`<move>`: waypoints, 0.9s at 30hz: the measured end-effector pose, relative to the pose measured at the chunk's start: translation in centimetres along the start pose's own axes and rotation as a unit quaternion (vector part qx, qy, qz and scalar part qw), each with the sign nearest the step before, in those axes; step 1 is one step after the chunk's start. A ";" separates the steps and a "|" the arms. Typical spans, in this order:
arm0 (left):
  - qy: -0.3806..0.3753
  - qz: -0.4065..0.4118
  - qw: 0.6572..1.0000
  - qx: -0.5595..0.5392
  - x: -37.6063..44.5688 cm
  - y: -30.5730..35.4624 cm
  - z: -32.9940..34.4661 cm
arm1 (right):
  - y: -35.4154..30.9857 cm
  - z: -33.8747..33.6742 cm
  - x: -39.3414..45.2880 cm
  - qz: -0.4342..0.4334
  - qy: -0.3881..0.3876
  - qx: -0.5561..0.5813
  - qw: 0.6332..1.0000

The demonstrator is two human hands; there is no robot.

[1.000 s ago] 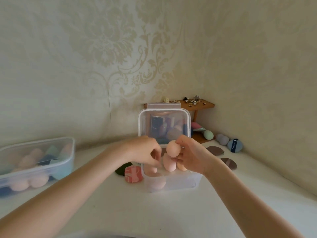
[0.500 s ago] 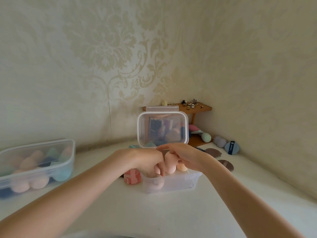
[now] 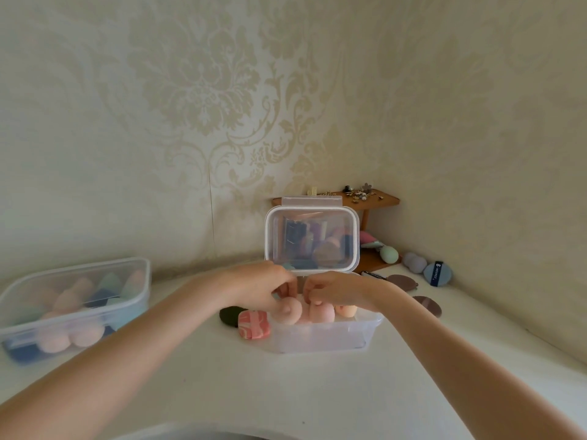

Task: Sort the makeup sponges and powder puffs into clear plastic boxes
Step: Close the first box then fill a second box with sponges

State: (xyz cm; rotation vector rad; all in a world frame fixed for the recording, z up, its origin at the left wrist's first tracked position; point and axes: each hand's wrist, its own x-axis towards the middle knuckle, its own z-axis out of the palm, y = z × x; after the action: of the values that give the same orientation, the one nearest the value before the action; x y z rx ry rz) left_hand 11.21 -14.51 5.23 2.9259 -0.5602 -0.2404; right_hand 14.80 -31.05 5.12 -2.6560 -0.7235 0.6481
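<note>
An open clear plastic box (image 3: 324,339) stands in the middle of the white table, its lid (image 3: 313,239) upright behind it. Three peach-pink makeup sponges stand in it: a round one (image 3: 287,311), a middle one (image 3: 321,314) and an orange one (image 3: 347,310). My left hand (image 3: 262,289) curls over the round sponge, fingertips on its top. Touching the top of the middle sponge are the bent fingers of my right hand (image 3: 335,290). A second clear box (image 3: 76,300) at the left, lid on, holds several sponges and puffs.
A pink marbled sponge (image 3: 254,325) and a dark green puff (image 3: 229,315) lie against the open box's left side. Two brown puffs (image 3: 428,305), a blue puff (image 3: 437,274) and a grey sponge (image 3: 414,262) lie at the right. A wooden corner shelf (image 3: 381,199) stands behind.
My right hand has brought the peach sponge down from above the rim into the open box. Both hands have sunk onto the sponges and moved closer together.
</note>
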 end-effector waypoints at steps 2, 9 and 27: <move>0.009 -0.005 1.000 0.021 0.2 0.0 0.2 | 0.3 0.1 -0.2 -0.005 0.011 0.011 1.000; 0.085 -0.013 0.996 0.022 1.0 0.5 0.3 | 1.0 0.3 0.2 0.008 0.052 0.096 0.994; 0.112 -0.015 0.993 0.042 1.9 0.4 1.4 | 1.2 0.1 1.3 0.126 0.065 0.135 0.981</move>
State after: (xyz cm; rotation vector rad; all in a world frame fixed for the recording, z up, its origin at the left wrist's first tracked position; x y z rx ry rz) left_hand 12.54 -15.80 3.69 2.9892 -0.5034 0.1103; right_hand 16.22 -31.31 4.09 -2.5245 -0.2434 0.5807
